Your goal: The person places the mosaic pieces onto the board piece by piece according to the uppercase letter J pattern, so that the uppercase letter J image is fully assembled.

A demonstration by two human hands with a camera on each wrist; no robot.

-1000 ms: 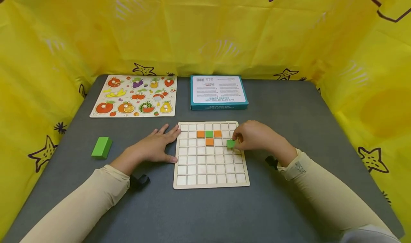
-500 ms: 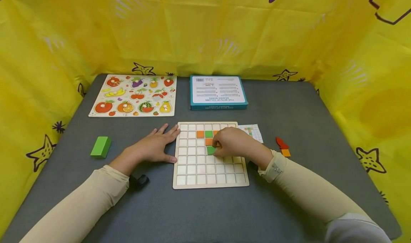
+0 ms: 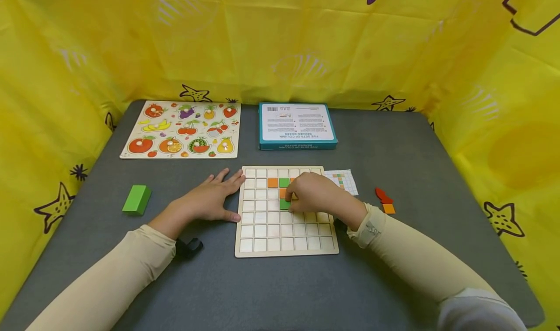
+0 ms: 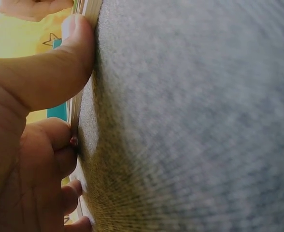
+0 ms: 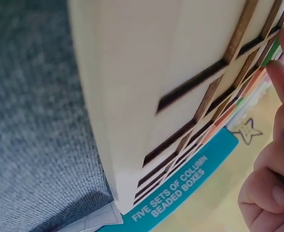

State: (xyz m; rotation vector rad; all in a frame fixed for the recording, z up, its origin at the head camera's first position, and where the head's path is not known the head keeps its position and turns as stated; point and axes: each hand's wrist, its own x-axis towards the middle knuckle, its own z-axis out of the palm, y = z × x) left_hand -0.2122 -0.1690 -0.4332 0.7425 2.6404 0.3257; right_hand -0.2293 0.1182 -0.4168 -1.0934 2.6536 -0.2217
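Note:
A wooden grid board [image 3: 261, 244] lies on the table in the head view. My left hand [image 3: 214, 198] rests at its left edge with spread fingers, the thumb [image 4: 79, 43] touching the side in the left wrist view. Over the board, my right hand [image 3: 312, 192] pinches a green square tile [image 3: 285, 204] at its right side, with the tile down at a cell. Above it sit an orange tile [image 3: 282, 193], another green tile [image 3: 284, 182] and, to the left, one more orange tile [image 3: 272, 182]. Right of these, my right hand partly hides another orange tile.
A printed grid card [image 3: 347, 181] lies at the board's right. Beyond it are red pieces [image 3: 383, 196] and an orange square [image 3: 388, 208]. A green block [image 3: 136, 200] stands left. Behind are a fruit puzzle [image 3: 172, 135] and a teal-edged box [image 3: 298, 145].
My right hand has carried the green tile leftward to the cell below the orange tile, where it now lies straighter. The card and red pieces have come into view. The left hand stays put.

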